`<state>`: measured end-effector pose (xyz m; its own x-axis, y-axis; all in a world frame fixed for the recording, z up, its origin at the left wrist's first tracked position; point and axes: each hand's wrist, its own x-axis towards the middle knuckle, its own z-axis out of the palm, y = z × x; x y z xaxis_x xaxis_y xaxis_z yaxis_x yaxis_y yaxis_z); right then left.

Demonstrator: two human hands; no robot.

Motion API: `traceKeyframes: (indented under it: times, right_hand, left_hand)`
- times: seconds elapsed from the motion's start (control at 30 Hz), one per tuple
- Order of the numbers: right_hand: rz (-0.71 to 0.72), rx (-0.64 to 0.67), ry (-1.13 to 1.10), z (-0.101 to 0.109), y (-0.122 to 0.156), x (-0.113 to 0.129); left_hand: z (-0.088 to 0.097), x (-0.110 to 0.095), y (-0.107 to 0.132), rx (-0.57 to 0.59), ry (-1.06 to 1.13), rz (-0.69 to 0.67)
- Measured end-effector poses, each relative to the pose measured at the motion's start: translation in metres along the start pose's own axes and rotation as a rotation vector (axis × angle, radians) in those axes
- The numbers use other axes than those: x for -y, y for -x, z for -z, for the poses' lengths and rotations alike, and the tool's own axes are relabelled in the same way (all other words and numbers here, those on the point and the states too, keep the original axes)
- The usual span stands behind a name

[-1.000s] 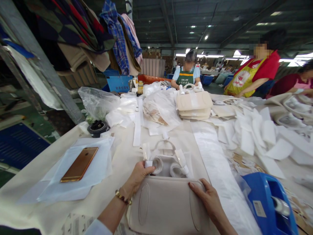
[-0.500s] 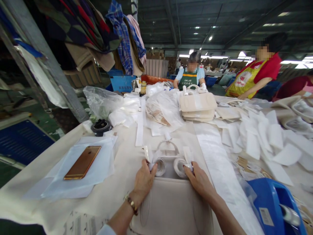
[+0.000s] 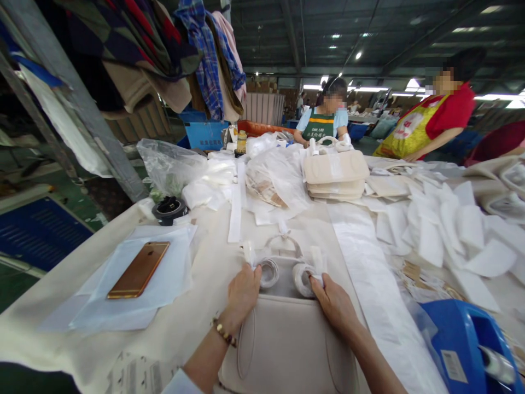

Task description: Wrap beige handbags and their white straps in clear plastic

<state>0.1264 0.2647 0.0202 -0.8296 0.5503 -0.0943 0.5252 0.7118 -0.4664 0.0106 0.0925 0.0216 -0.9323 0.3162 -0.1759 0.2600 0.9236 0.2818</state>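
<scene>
A beige handbag lies flat on the table right in front of me, with its arched top handle pointing away. Two coiled straps, a left coil and a right coil, sit at its upper edge with white wrapping around their outer sides. My left hand is closed on the wrapped outer side of the left coil, fingertips partly hidden. On the other side, my right hand pinches the right coil between thumb and fingers.
To the left, a gold phone lies on thin white sheets. A black tape roll is behind it. Stacked beige bags, white foam pieces and a blue container occupy the right. Two co-workers stand beyond the table.
My left hand has drawn its fingers in closer around the left coil. The right hand stays at its coil. The co-worker in the green apron has turned their head.
</scene>
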Motion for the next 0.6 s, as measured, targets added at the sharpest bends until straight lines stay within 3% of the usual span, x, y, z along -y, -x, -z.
traceKeyframes:
  times: [0.2,0.3,0.37,0.43,0.5,0.53,0.6]
  right_hand:
    - [-0.002,-0.049,0.042,-0.005,-0.001,-0.001]
    - [-0.019,-0.131,0.051,-0.008,-0.001,-0.002]
    - [-0.017,-0.224,0.046,-0.01,0.003,-0.003]
    - [0.105,-0.445,0.035,-0.013,0.011,-0.003]
    - [0.371,-0.673,0.046,-0.019,0.023,-0.001]
    - [0.528,-0.723,0.07,-0.023,0.029,0.0]
    - [0.749,-0.654,0.148,-0.033,0.04,0.003]
  left_hand:
    - [-0.011,-0.009,0.011,-0.15,-0.079,0.011]
    - [-0.018,-0.007,0.014,-0.215,-0.104,-0.006]
    - [-0.023,-0.004,0.014,-0.319,-0.126,-0.025]
    - [-0.028,0.0,0.012,-0.452,-0.149,-0.054]
    - [-0.031,0.003,0.01,-0.554,-0.162,-0.089]
    - [-0.033,0.004,0.009,-0.581,-0.164,-0.103]
    - [-0.034,0.006,0.007,-0.589,-0.16,-0.13]
